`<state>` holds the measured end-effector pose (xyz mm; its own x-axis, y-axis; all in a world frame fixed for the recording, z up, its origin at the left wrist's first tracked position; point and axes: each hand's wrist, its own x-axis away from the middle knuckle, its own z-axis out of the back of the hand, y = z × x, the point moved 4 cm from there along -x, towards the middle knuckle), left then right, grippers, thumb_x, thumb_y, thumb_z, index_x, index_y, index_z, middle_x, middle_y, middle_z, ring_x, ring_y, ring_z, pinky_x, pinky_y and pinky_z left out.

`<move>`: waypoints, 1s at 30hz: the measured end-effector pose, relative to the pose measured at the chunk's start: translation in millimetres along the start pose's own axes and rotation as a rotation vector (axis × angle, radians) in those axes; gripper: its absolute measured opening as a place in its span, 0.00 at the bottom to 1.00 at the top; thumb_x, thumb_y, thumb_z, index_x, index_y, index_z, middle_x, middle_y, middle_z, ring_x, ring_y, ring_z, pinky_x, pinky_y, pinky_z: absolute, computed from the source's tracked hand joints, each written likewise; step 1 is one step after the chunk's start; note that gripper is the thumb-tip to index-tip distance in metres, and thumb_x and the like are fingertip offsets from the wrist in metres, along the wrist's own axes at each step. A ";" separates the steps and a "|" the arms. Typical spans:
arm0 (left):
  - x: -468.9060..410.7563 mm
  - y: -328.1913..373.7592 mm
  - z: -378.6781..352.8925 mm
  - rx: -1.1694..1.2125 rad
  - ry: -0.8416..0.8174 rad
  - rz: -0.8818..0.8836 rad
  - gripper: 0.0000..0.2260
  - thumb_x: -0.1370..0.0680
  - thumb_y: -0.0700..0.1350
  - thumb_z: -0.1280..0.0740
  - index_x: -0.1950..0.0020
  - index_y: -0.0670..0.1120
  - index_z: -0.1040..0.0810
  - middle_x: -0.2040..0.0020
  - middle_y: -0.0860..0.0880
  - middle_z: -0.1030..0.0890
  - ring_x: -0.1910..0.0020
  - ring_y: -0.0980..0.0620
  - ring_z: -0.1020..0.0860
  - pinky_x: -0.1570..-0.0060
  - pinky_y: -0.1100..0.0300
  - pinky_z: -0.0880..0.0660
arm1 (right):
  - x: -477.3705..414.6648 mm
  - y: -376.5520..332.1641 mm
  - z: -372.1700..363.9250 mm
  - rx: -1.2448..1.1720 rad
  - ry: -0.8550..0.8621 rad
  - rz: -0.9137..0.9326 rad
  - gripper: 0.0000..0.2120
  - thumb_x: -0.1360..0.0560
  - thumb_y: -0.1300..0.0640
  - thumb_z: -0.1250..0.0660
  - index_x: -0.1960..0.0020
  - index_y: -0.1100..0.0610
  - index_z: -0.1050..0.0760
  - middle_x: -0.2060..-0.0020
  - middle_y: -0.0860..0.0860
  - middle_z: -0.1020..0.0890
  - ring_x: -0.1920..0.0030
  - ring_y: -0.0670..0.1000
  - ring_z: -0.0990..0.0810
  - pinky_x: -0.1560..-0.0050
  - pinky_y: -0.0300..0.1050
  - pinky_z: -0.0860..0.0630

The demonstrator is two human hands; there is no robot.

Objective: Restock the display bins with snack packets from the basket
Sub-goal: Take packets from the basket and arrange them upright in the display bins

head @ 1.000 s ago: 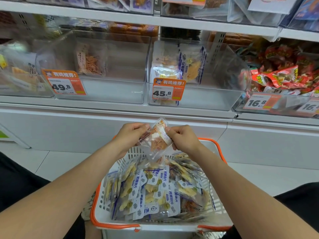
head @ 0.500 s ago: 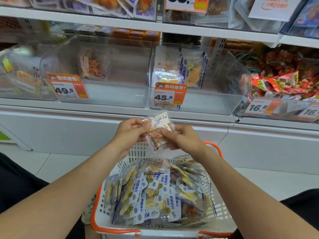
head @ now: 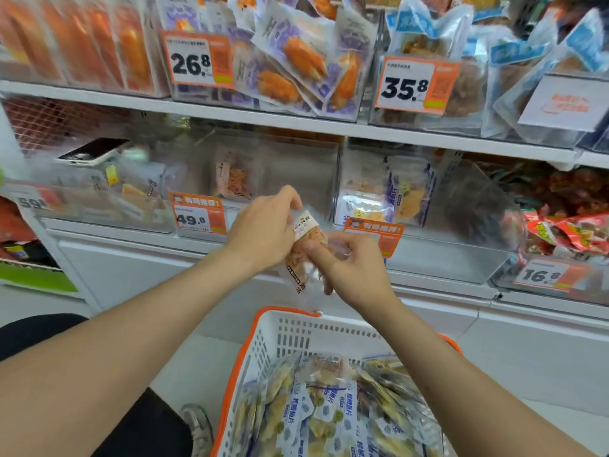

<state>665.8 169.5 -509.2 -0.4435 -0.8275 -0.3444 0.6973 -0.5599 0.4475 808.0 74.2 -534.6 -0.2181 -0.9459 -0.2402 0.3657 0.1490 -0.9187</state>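
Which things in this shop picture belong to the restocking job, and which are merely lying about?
Belong to the job:
snack packet, pinched by left hand and right hand
basket of blue-labelled packets
clear bin tagged 49.8

Lying about:
phone at the left bin
red packets at the right
shoe beside the basket

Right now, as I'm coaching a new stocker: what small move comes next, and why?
Probably lift the orange snack packet, held by left hand and right hand, into the 49.8 bin: its lone packet looks matching, with space beside it.
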 end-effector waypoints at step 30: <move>-63.2 -132.3 47.5 -0.382 -0.296 0.302 0.19 0.16 0.55 0.45 0.37 0.46 0.20 0.36 0.41 0.20 0.37 0.38 0.22 0.39 0.46 0.32 | -274.1 -0.2 -179.0 0.943 -0.157 -0.030 0.12 0.21 0.66 0.36 0.38 0.60 0.22 0.43 0.60 0.19 0.45 0.62 0.19 0.49 0.51 0.22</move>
<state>574.8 293.8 -507.5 -0.2932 -0.9558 0.0233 0.9475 -0.2872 0.1406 705.7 385.0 -524.7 -0.1402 -0.9837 -0.1128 0.9552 -0.1044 -0.2768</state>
